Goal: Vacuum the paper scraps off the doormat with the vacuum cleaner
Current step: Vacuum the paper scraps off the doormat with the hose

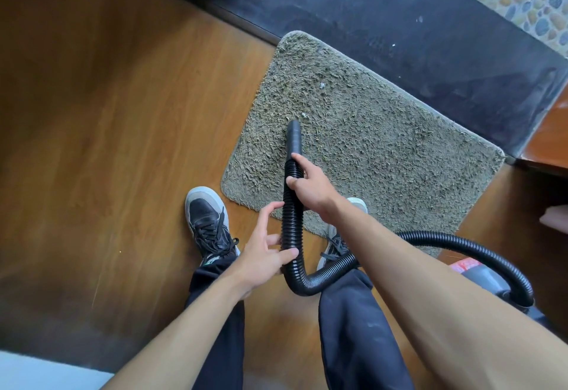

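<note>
Doormat (384,131) on the wooden floor (107,113), vacuum cleaner (482,276) parked at the right, and this looks like mid-sweep. The corrugated hose (292,226) loops up to both hands. The right hand (309,185) is clamped round it just behind the nozzle (293,137), while the left hand (267,251) cups it loosely lower down, thumb spread. The nozzle points into the pile, with a paper scrap (304,115) just ahead and a second scrap (322,84) further on. Next call: ease forward over them.

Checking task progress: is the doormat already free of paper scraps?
No, small white paper scraps lie on the doormat just past the nozzle.
</note>
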`<state>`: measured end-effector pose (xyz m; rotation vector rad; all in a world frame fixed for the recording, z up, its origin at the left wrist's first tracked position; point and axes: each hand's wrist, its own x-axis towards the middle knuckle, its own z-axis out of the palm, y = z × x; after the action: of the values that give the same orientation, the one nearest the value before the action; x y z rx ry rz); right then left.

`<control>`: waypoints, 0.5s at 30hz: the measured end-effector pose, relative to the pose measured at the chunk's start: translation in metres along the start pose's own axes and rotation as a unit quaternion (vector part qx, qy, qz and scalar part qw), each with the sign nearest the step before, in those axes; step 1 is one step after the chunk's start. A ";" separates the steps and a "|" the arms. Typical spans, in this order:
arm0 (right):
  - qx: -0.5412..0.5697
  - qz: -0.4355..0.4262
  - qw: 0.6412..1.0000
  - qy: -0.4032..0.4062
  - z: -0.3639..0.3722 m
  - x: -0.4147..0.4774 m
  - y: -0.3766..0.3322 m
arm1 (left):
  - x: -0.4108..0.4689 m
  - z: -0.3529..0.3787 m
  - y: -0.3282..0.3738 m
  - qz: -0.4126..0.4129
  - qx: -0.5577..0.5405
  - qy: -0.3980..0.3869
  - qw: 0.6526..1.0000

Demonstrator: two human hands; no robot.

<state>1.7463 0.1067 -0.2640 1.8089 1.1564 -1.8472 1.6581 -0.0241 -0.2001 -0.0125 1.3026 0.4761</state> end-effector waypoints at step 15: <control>-0.013 0.000 0.999 0.033 -0.016 0.015 -0.010 | 0.019 0.003 0.021 0.005 0.016 -0.011 1.000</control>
<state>1.7482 0.1293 -0.2733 1.8673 1.1979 -1.7772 1.6565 0.0020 -0.2111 0.0264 1.2888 0.4628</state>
